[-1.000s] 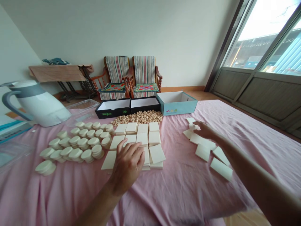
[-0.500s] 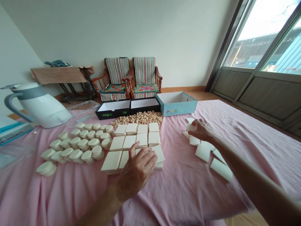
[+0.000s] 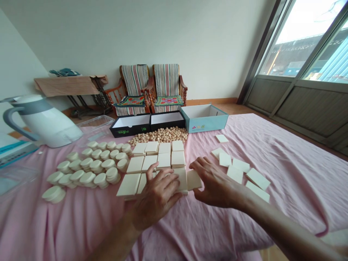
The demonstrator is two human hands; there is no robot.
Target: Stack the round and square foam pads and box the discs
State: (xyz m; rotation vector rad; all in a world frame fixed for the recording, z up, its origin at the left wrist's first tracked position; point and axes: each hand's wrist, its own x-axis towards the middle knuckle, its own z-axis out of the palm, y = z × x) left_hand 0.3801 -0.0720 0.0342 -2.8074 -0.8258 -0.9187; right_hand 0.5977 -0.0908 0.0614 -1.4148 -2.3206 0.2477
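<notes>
Pale square tiles stand in stacked rows [image 3: 164, 160] at the middle of the table. Over the front row lies my left hand [image 3: 160, 188], fingers stretched out and resting on the stacks, partly hiding them. My right hand [image 3: 209, 181] grips a single square tile [image 3: 193, 180] between thumb and fingers, right beside the front right stack [image 3: 181, 177]. Loose tiles [image 3: 235, 174] lie scattered to the right of that hand, with one tile [image 3: 222, 138] farther back. Left of the stacks are several piles of rounded pale discs [image 3: 96, 166].
Behind the stacks lies a heap of small wooden pieces [image 3: 163, 135]. Two black boxes [image 3: 130, 127] and a light blue box [image 3: 208, 124] stand beyond it. A white jug [image 3: 51, 123] and clear plastic trays [image 3: 95, 125] are at the left on the pink cloth [image 3: 272, 145].
My right hand has moved left from the scattered tiles to the front right stack, bringing one tile. My left hand stays over the front row.
</notes>
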